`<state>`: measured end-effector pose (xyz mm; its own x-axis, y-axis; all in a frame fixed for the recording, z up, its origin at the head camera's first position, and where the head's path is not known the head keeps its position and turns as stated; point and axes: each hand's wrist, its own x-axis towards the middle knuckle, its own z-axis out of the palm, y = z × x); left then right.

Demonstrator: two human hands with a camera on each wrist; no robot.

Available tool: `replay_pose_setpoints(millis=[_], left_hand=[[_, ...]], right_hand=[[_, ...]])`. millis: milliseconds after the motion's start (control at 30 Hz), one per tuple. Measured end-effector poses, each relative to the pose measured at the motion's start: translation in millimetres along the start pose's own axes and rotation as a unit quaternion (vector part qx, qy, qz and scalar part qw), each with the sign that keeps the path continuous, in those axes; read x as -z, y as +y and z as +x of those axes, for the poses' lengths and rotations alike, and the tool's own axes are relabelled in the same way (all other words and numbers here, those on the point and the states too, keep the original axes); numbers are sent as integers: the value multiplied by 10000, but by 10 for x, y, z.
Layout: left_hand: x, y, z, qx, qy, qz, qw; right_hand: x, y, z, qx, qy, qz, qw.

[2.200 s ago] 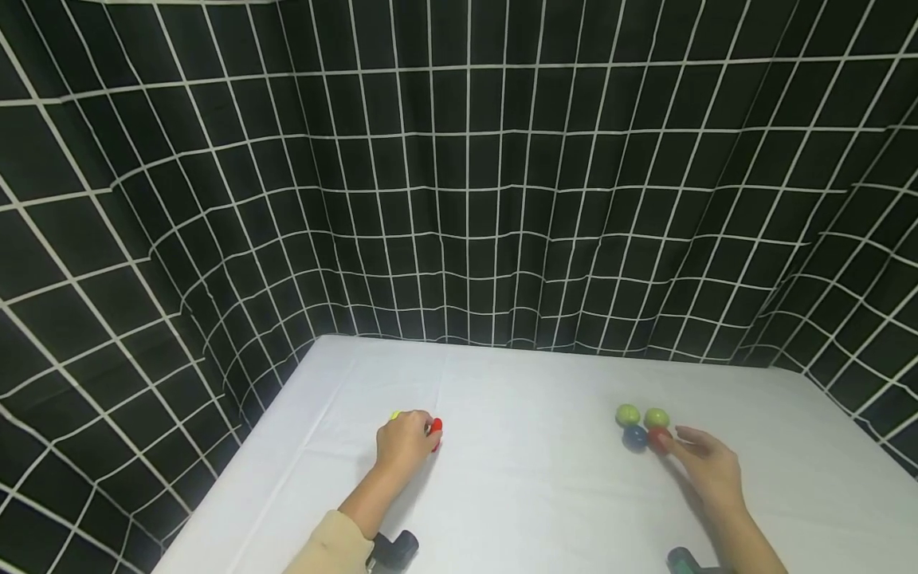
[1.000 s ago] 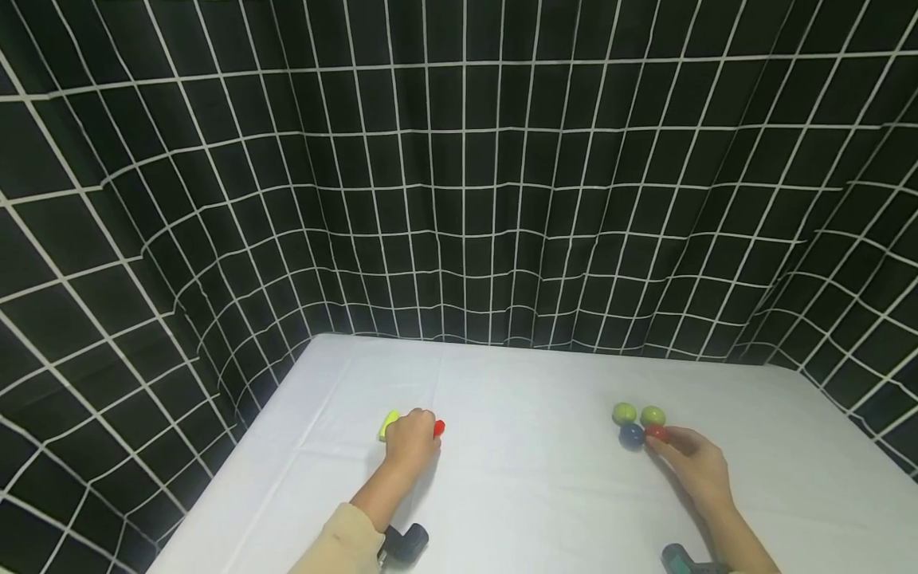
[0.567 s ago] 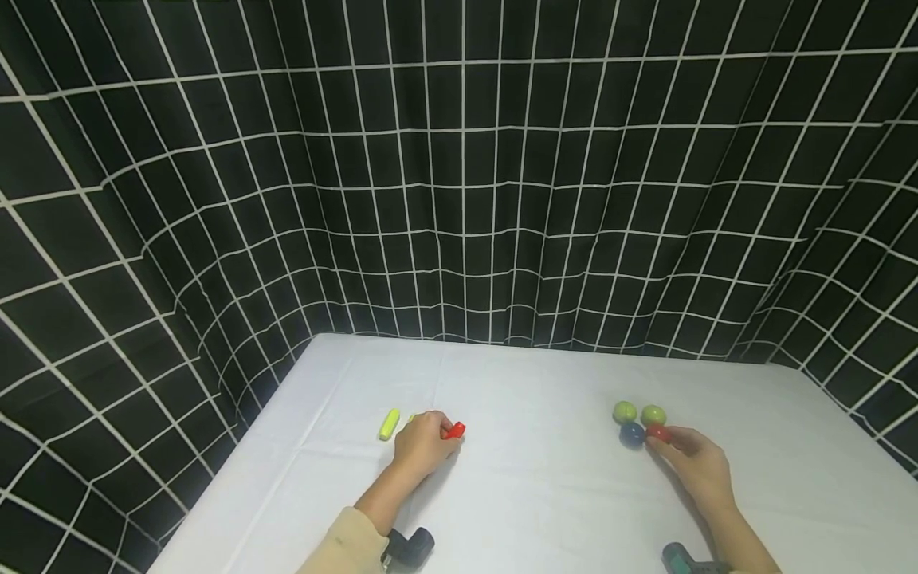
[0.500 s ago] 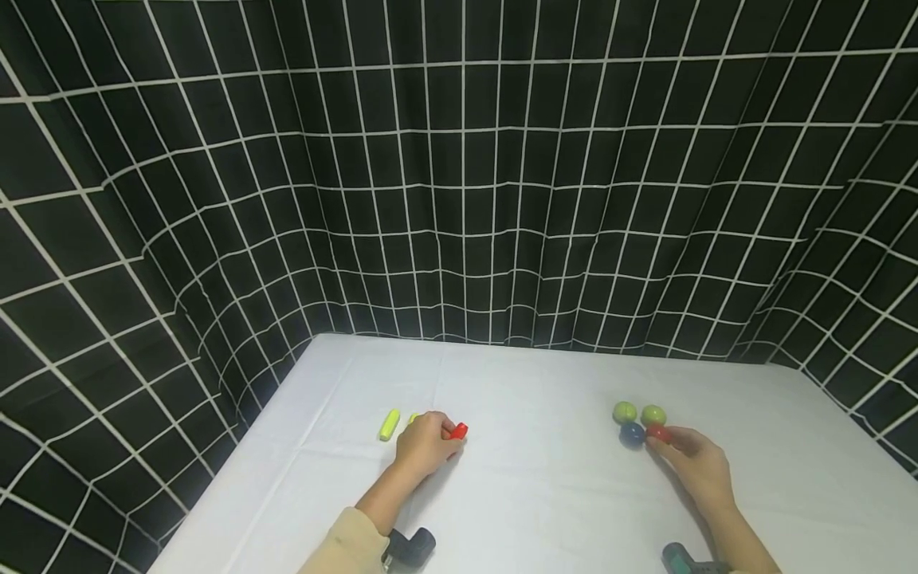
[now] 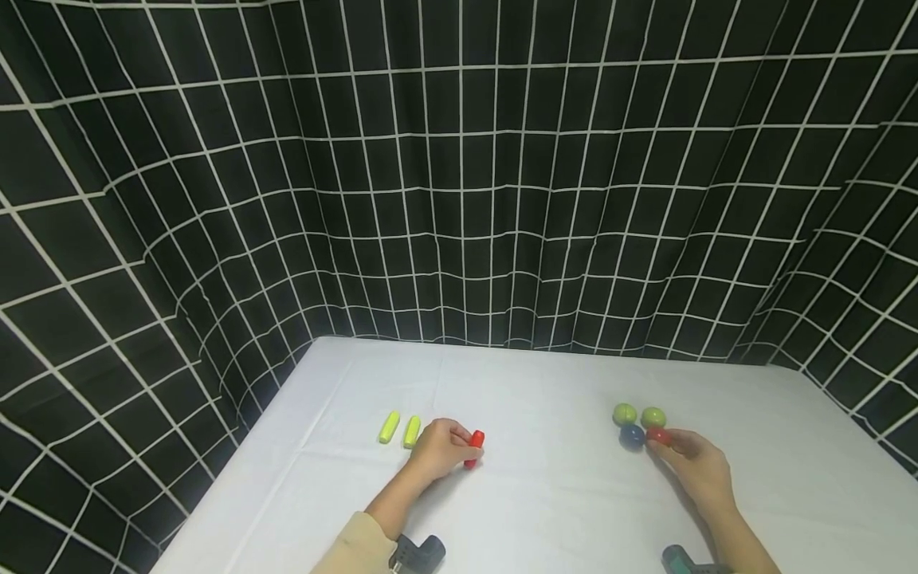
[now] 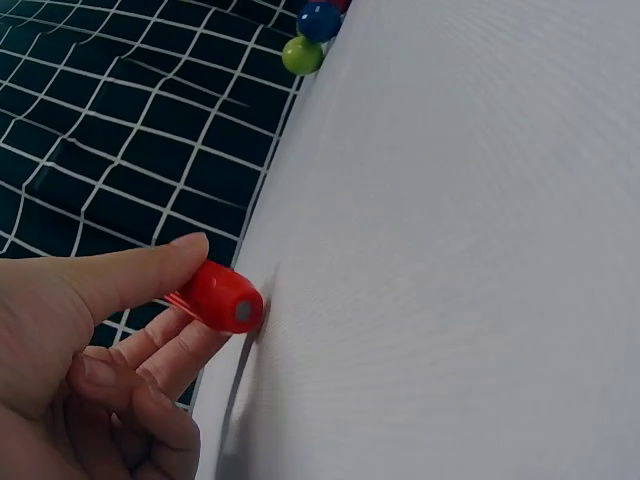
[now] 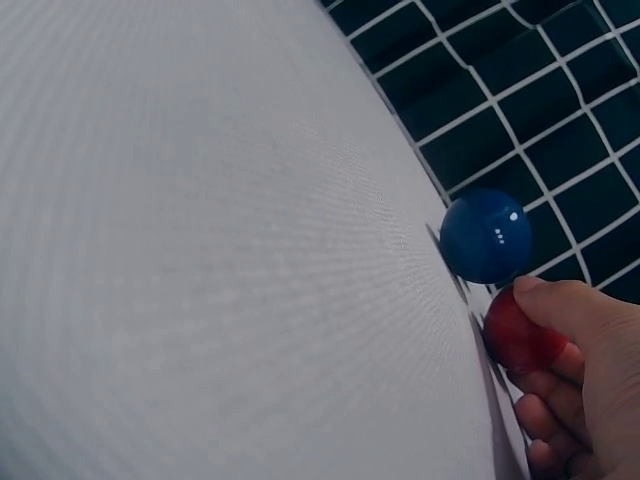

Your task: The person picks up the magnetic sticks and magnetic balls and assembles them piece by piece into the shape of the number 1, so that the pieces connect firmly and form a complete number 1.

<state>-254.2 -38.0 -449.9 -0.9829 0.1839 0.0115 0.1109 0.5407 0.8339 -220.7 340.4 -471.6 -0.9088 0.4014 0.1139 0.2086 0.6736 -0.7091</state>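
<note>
My left hand (image 5: pixel 441 449) pinches a short red highlighter (image 6: pixel 222 298) between thumb and fingers, one end with a grey spot facing the left wrist camera. In the head view it stands tilted, to the right of two yellow highlighters, a far one (image 5: pixel 389 427) and a nearer one (image 5: pixel 412 431), lying side by side. Over on the right, my right hand (image 5: pixel 697 466) pinches a glossy red ball (image 7: pixel 522 330) at the cloth. Touching or nearly touching it is a blue ball (image 7: pixel 486 236). Two green balls, one left (image 5: pixel 625 414) and one right (image 5: pixel 653 418), sit just behind.
A white cloth (image 5: pixel 545 478) covers the table. Dark curtains (image 5: pixel 495 199) with a white grid rise behind and at both sides. Dark devices show at the left wrist (image 5: pixel 423 553) and right wrist (image 5: pixel 681 560).
My left hand has moved right with the red highlighter, which is now tipped more upright. Both yellow highlighters have come into full sight. The right hand stays at the red ball.
</note>
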Motion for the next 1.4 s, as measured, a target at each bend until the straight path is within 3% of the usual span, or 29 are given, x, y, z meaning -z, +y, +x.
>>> replay_pose_setpoints(millis=[633, 967, 1400], left_hand=[[-228, 76, 25, 88, -373, -1124, 9929], [-305, 85, 33, 224, -344, -1139, 9926], [-377, 49, 36, 271, -681, -1284, 9890]], right_hand=[[-21, -1, 9, -51, 46, 38, 10000], [-5, 24, 8, -155, -75, 78, 9998], [-9, 8, 0, -93, -43, 114, 9999]])
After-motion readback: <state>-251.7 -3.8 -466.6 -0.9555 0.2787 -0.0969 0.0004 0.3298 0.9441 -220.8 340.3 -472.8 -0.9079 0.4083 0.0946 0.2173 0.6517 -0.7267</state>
